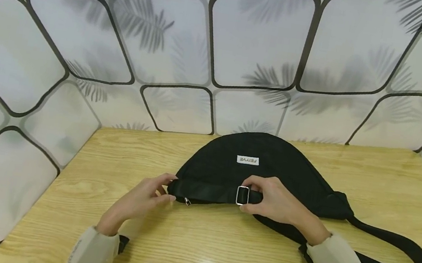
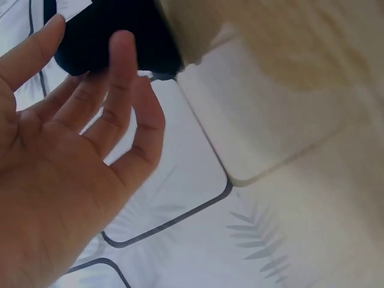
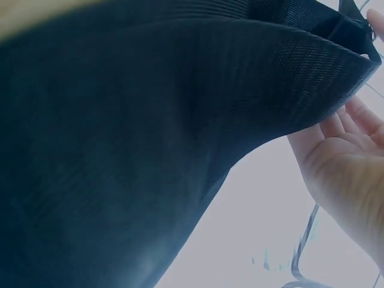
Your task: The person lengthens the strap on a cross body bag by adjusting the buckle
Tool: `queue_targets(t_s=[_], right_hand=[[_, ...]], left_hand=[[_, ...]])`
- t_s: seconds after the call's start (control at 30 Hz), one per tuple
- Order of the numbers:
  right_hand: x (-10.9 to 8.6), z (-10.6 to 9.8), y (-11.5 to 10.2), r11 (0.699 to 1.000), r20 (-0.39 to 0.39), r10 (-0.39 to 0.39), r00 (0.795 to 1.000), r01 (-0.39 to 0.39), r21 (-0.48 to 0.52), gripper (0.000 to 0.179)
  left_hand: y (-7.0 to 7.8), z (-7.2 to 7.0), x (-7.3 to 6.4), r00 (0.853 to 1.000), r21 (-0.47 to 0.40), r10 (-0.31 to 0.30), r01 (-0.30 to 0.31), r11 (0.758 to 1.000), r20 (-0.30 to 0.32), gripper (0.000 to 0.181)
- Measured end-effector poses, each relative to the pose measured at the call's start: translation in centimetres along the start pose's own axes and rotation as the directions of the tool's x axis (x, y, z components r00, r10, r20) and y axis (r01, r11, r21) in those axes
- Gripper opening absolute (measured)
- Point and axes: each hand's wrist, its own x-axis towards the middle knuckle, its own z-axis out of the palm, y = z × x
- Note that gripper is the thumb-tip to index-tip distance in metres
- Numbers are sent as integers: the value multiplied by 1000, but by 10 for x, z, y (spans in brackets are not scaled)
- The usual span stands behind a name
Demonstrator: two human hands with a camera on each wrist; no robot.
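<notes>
A black crescent-shaped waist bag (image 1: 261, 148) with a small white label lies on the table. Its black strap (image 1: 204, 191) runs along the near edge. My left hand (image 1: 139, 198) is at the bag's left end, thumb and forefinger on either side of it; in the left wrist view that hand (image 2: 78, 144) has its other fingers loosely bent. With thumb and fingers, my right hand (image 1: 276, 200) pinches the strap beside a square metal slide buckle (image 1: 242, 195). Black webbing (image 3: 150, 120) fills much of the right wrist view, the right hand (image 3: 348, 156) at its edge.
The wood-grain table (image 1: 109, 157) meets a patterned wall covering (image 1: 258, 43) at the back and left. A long loop of strap (image 1: 403, 244) trails to the right, with a black clip (image 1: 306, 254) by the right sleeve. A metal zip pull (image 1: 187, 201) hangs at the bag's near edge.
</notes>
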Motion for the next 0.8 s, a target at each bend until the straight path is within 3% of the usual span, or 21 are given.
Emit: queue_targets(t_s=[0.17, 0.33, 0.63, 0.8], right_hand=[[1, 2, -1, 1000, -5, -3, 1000, 3, 9, 32], [3, 2, -3, 1000, -6, -7, 1000, 7, 27, 32], [4, 3, -2, 1000, -16, -6, 1000, 6, 3, 32], [4, 4, -2, 1000, -13, -6, 1000, 6, 11, 32]], left_hand=[[9, -2, -1, 1000, 47, -11, 12, 999, -20, 45], [22, 3, 7, 996, 113, 56, -48, 992, -71, 49], [51, 32, 40, 986, 91, 165, -166, 982, 16, 52], [63, 46, 54, 989, 109, 146, -149, 983, 39, 51]])
